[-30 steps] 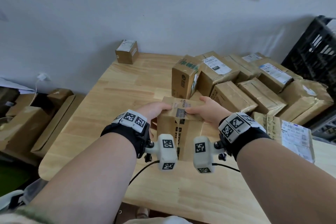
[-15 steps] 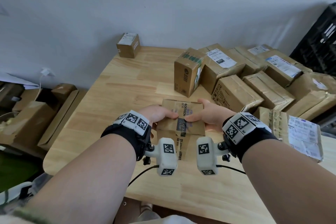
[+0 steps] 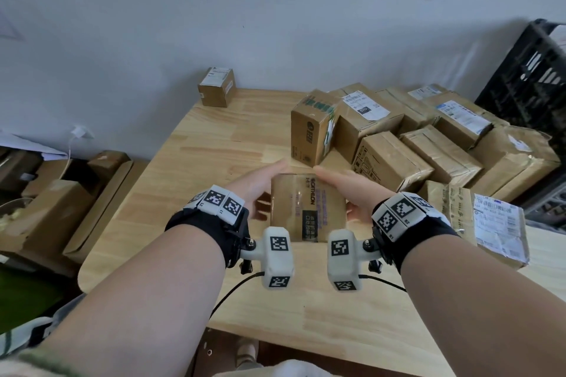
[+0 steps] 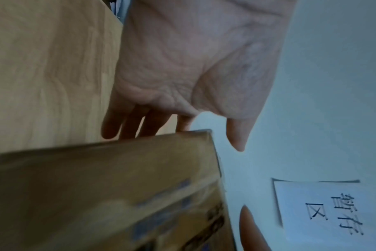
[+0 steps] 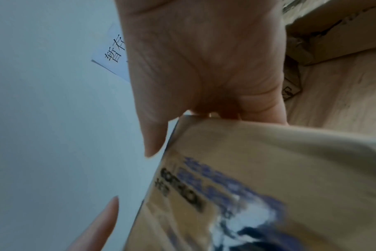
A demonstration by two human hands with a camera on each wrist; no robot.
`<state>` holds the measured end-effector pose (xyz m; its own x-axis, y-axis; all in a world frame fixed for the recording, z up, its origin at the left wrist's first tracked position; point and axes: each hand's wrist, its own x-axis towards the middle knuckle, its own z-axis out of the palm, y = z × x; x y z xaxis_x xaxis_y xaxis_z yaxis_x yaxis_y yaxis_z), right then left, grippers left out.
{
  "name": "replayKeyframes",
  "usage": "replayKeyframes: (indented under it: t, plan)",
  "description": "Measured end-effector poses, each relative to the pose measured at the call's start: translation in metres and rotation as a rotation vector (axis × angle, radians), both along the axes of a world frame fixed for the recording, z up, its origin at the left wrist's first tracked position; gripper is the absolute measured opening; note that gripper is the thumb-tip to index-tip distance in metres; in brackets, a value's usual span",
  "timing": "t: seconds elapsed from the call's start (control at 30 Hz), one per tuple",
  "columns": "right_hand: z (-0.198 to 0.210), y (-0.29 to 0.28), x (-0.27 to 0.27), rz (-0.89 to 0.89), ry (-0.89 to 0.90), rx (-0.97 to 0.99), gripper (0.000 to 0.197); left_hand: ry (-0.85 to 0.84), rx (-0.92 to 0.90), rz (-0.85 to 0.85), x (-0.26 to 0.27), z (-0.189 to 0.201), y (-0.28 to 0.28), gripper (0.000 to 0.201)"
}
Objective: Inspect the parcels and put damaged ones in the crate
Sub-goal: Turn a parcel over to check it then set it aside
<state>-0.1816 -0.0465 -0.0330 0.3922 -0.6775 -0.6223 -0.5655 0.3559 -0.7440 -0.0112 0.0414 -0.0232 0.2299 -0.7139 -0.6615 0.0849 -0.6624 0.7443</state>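
Observation:
I hold a small brown taped parcel [image 3: 307, 208] with printed text just above the wooden table [image 3: 214, 156], its broad face turned up toward me. My left hand [image 3: 260, 184] lies flat along its left side and my right hand [image 3: 346, 184] along its right side, fingers straight. In the left wrist view the fingers [image 4: 127, 125] reach behind the parcel [image 4: 107, 195] and the thumb stands free. The right wrist view shows the same: parcel [image 5: 258, 178], fingers hidden behind it, thumb [image 5: 155, 139] off the edge. The black crate [image 3: 533, 76] stands at the far right.
A pile of brown parcels [image 3: 413, 144] fills the table's right half, with a flat labelled one [image 3: 496, 223] near my right wrist. One small box [image 3: 216, 90] sits at the back against the wall. Cardboard boxes [image 3: 46, 208] lie on the floor to the left.
The parcel has been tipped so its broad taped face looks up at me. Both hands have slid from its top to its sides, fingers straightened.

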Motion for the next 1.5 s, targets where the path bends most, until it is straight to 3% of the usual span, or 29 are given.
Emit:
replayKeyframes:
  t: [0.03, 0.17, 0.27, 0.4, 0.5, 0.57, 0.63, 0.87, 1.13, 1.33, 1.4, 1.5]
  plan:
    - [0.003, -0.002, 0.0, -0.029, -0.021, -0.025, 0.087, 0.021, -0.042, 0.03, 0.0, 0.004, -0.001, 0.053]
    - [0.019, -0.004, 0.001, -0.186, -0.17, -0.031, 0.082, 0.026, -0.156, 0.115, 0.002, 0.019, -0.008, 0.047]
    - [0.023, -0.003, 0.001, -0.206, -0.186, -0.008, 0.1, 0.04, -0.185, 0.135, 0.004, 0.021, -0.009, 0.053]
    - [0.02, -0.002, -0.003, -0.236, -0.217, 0.016, 0.066, 0.054, -0.163, 0.157, 0.006, 0.014, -0.01, 0.067]
    - [0.01, -0.001, -0.001, -0.214, -0.214, 0.028, 0.065, 0.051, -0.138, 0.165, 0.003, 0.005, -0.007, 0.048]
    - [0.001, -0.002, 0.0, -0.229, -0.188, 0.033, 0.077, 0.043, -0.112, 0.162, 0.001, -0.004, -0.006, 0.029]
    - [-0.007, -0.004, 0.0, -0.216, -0.127, 0.021, 0.078, 0.026, -0.078, 0.136, 0.0, -0.011, -0.004, 0.022]
    - [-0.027, -0.008, 0.005, -0.07, 0.049, 0.031, 0.082, -0.108, 0.044, 0.076, -0.002, -0.029, -0.004, 0.054]
    - [-0.026, -0.017, 0.009, -0.018, 0.079, -0.015, 0.067, -0.177, 0.058, 0.053, 0.002, -0.029, -0.013, 0.041]
    - [-0.025, -0.008, 0.011, 0.082, 0.13, 0.081, 0.066, -0.059, 0.126, -0.002, 0.005, -0.03, -0.007, 0.037]
    - [-0.023, -0.007, 0.013, 0.077, 0.096, 0.058, 0.064, -0.046, 0.124, 0.013, 0.01, -0.026, -0.003, 0.048]
    - [-0.019, -0.008, 0.021, 0.035, 0.011, 0.011, 0.076, -0.044, 0.053, 0.102, 0.025, -0.015, 0.003, 0.048]
